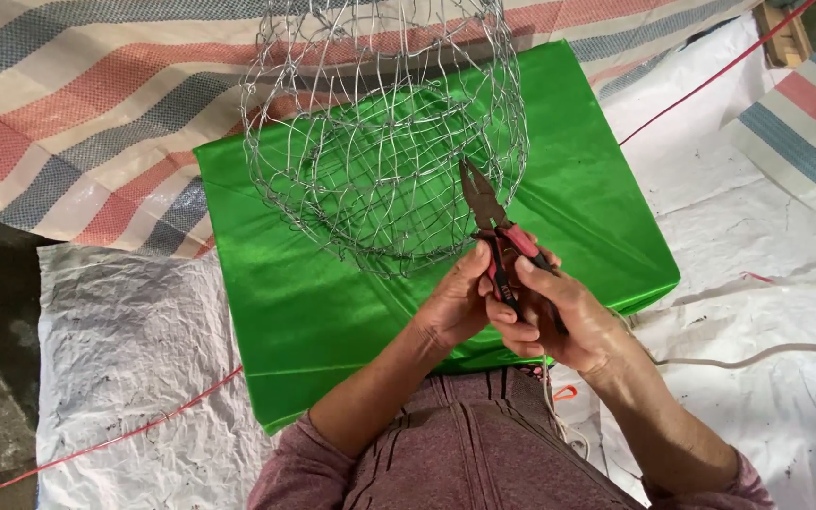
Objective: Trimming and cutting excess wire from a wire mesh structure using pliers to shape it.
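Head view: person sat over a green-covered box (332,312) with a round wire mesh basket (384,142) standing on top of it, well formed already – curved sides and rings in place, rim partly cut off by the frame edge.

Right hand (573,316) was wrapped tight round the red handles of a pair of pliers (495,236), nose pointing up at the basket's near lower edge. Left hand (460,302) curled in against the same handles, fingers touching them and the right hand; can't tell if it pinched any wire.

Plier tip sat just at the mesh, jaws looked nearly closed.

My read: shaping mostly done, what's left looks like tightening or trimming at the near side.

Around: white plastic sheet (125,359) on the floor, striped tarp (68,104) behind, thin red cord (115,436) running across.
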